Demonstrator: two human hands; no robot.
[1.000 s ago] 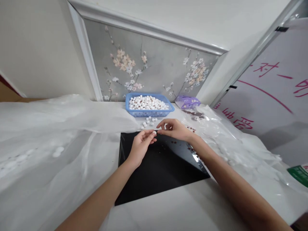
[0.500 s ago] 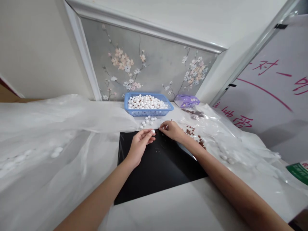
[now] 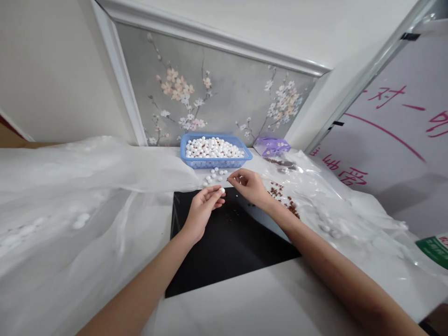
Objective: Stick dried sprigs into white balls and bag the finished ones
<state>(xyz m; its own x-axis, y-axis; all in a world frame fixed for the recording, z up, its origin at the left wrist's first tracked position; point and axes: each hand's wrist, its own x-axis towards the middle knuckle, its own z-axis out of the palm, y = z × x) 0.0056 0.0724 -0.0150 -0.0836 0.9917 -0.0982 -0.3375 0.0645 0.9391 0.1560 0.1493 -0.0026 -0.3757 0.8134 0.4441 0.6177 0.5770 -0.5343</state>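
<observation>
Between the thumb and fingers of my left hand [image 3: 203, 210] is a small white ball [image 3: 222, 190], held above the black mat [image 3: 217, 261]. My right hand [image 3: 249, 186] is pinched just to the right of it, apart from the ball. A tiny dark piece shows at its fingertips, too small to name for certain. Several loose white balls [image 3: 214, 175] lie on the table beyond the mat. Small reddish-brown pieces [image 3: 292, 207] are scattered to the right, partly behind my right forearm.
A blue basket [image 3: 217, 163] full of white balls with some brown bits stands against the wall. Beside it lies a purple packet [image 3: 272, 146]. Clear plastic bags [image 3: 325, 205] spread over the right side, and white plastic sheeting [image 3: 87, 168] covers the left. A whiteboard [image 3: 392, 140] leans at right.
My right hand has lifted slightly and moved a little away from the mat, with the dark piece now showing at its fingertips. My left hand with the ball has hardly moved.
</observation>
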